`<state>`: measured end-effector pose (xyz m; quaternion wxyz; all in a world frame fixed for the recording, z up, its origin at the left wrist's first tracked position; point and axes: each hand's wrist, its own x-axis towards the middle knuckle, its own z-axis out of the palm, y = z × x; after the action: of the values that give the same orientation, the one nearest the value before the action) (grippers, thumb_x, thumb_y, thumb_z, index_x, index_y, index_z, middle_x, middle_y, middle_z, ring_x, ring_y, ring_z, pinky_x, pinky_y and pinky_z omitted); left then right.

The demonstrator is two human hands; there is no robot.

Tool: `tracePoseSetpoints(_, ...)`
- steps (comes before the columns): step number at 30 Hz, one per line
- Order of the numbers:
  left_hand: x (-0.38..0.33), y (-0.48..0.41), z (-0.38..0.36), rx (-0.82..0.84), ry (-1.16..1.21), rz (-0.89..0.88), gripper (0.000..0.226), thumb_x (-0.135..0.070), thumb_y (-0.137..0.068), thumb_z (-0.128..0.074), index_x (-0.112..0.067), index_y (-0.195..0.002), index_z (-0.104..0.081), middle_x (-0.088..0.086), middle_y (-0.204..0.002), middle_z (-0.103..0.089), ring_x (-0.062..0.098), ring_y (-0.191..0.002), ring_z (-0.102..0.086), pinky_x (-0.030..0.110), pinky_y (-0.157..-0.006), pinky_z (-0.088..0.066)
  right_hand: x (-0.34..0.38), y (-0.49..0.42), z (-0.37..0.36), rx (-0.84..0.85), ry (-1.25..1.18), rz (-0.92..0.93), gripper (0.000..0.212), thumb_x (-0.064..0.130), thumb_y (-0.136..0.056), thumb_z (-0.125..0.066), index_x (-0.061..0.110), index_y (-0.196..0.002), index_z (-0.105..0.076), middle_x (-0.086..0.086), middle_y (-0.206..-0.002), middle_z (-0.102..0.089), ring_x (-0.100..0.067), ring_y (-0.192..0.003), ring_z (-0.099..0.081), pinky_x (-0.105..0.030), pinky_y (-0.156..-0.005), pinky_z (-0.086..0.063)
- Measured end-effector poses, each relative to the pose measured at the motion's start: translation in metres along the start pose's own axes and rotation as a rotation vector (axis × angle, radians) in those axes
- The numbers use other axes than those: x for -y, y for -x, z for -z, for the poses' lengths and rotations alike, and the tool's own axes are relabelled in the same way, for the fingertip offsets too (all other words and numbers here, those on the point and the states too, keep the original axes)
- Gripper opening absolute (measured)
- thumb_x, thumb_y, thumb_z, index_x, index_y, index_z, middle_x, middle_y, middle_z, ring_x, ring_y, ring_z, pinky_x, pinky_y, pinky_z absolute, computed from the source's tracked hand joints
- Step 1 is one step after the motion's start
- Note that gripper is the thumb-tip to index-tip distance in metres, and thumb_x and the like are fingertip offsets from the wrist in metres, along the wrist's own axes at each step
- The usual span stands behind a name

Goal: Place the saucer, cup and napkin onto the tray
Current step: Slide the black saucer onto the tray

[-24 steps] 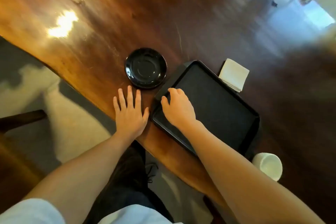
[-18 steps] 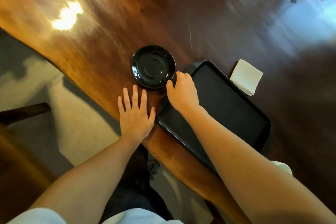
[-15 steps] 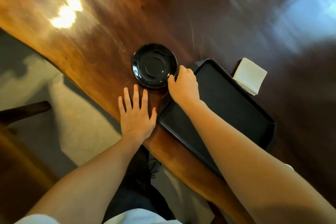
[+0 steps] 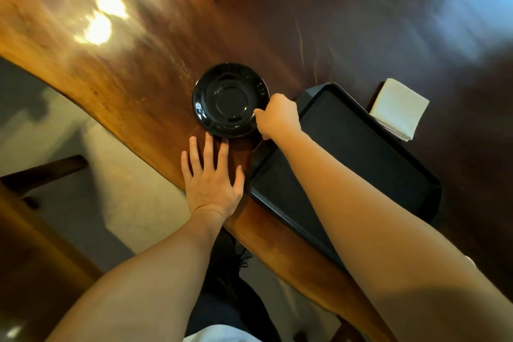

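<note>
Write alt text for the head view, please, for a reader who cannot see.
The right hand grips the rim of a black saucer on a wooden table, beside an empty black tray. The left hand lies flat; a white napkin sits behind the tray.

Saucer (image 4: 229,100): on the table (image 4: 277,22), left of the tray and just beyond its near-left corner.
Tray (image 4: 369,153): on the table, near the edge closest to the person.
Napkin (image 4: 398,108): on the table, just beside the tray's far right rim.
Right hand (image 4: 279,116): at the saucer's right rim, touching it, above the tray's left corner.
Left hand (image 4: 212,175): flat on the table edge, before the saucer, left of the tray.
</note>
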<state>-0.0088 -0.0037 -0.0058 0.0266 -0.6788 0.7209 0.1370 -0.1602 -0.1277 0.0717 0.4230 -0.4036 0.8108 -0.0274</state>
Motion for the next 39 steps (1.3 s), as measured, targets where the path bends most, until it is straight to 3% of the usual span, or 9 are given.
tracePoseSetpoints(3, 0.0, 0.0, 0.0, -0.026, -0.005, -0.003, 0.07, -0.057, -0.097, -0.042, -0.024, -0.159, -0.042, 0.01, -0.17, -0.031, 0.039, -0.161, -0.016, 0.054, -0.128, -0.006, 0.002, 0.004, 0.002, 0.07, -0.164, 0.027, 0.008, 0.02, -0.099, -0.059, 0.013, -0.102, -0.057, -0.01, -0.089, -0.067, -0.017, -0.061, -0.065, -0.025, -0.047, -0.053)
tracePoseSetpoints(5, -0.001, 0.001, 0.001, -0.036, -0.001, -0.007, 0.071, -0.057, -0.096, -0.042, -0.024, -0.159, -0.042, 0.011, -0.17, -0.033, 0.04, -0.16, -0.018, 0.054, -0.127, -0.008, 0.001, 0.011, 0.004, 0.084, -0.277, 0.02, 0.01, 0.017, -0.098, -0.06, 0.017, -0.092, -0.052, -0.008, -0.084, -0.065, -0.013, -0.054, -0.059, -0.019, -0.04, -0.045)
tracePoseSetpoints(13, -0.001, 0.0, -0.001, 0.003, -0.027, 0.011, 0.073, -0.06, -0.099, -0.04, -0.029, -0.164, -0.032, 0.006, -0.176, -0.017, 0.036, -0.163, -0.007, 0.05, -0.128, 0.003, -0.03, 0.037, 0.008, 0.044, -0.614, -0.138, 0.016, 0.017, -0.099, -0.06, 0.016, -0.088, -0.05, -0.008, -0.08, -0.061, -0.01, -0.05, -0.048, -0.019, -0.04, -0.042)
tracePoseSetpoints(19, -0.003, 0.0, 0.0, 0.004, -0.027, 0.022, 0.073, -0.062, -0.1, -0.033, -0.029, -0.165, -0.029, 0.005, -0.176, -0.016, 0.035, -0.163, -0.006, 0.05, -0.128, 0.005, -0.072, 0.056, 0.018, -0.03, -0.864, -0.241, 0.014, 0.015, -0.1, -0.058, 0.014, -0.092, -0.047, -0.02, -0.095, -0.075, -0.007, -0.041, -0.039, -0.019, -0.037, -0.034)
tracePoseSetpoints(24, -0.004, 0.002, 0.001, -0.021, -0.023, 0.015, 0.071, -0.06, -0.1, -0.037, -0.026, -0.163, -0.034, 0.008, -0.174, -0.022, 0.037, -0.162, -0.011, 0.054, -0.129, -0.004, -0.106, 0.07, 0.027, -0.112, -1.018, -0.308, 0.023, 0.01, -0.101, -0.057, 0.014, -0.084, -0.042, -0.017, -0.085, -0.073, -0.007, -0.039, -0.034, -0.019, -0.035, -0.03)
tracePoseSetpoints(30, -0.004, 0.003, 0.001, -0.05, -0.023, -0.008, 0.07, -0.056, -0.1, -0.044, -0.023, -0.161, -0.038, 0.012, -0.172, -0.027, 0.04, -0.16, -0.016, 0.057, -0.127, -0.009, -0.142, 0.074, 0.032, -0.176, -1.11, -0.392, 0.023, 0.01, -0.099, -0.059, 0.013, -0.083, -0.043, -0.02, -0.096, -0.062, -0.008, -0.042, -0.033, -0.02, -0.036, -0.028)
tracePoseSetpoints(35, -0.003, 0.005, 0.0, -0.064, -0.022, -0.029, 0.071, -0.052, -0.1, -0.052, -0.02, -0.161, -0.036, 0.015, -0.171, -0.027, 0.043, -0.159, -0.016, 0.06, -0.126, -0.011, -0.16, 0.074, 0.033, -0.206, -1.19, -0.435, 0.028, 0.01, -0.1, -0.059, 0.014, -0.078, -0.041, -0.017, -0.091, -0.065, -0.008, -0.04, -0.033, -0.02, -0.035, -0.027)
tracePoseSetpoints(39, -0.001, 0.005, -0.001, -0.068, -0.027, -0.045, 0.072, -0.054, -0.099, -0.046, -0.021, -0.161, -0.034, 0.016, -0.171, -0.026, 0.044, -0.159, -0.015, 0.061, -0.126, -0.011, -0.169, 0.073, 0.032, -0.213, -1.22, -0.449, 0.027, 0.009, -0.1, -0.058, 0.014, -0.08, -0.041, -0.021, -0.095, -0.061, -0.008, -0.04, -0.033, -0.021, -0.035, -0.026)
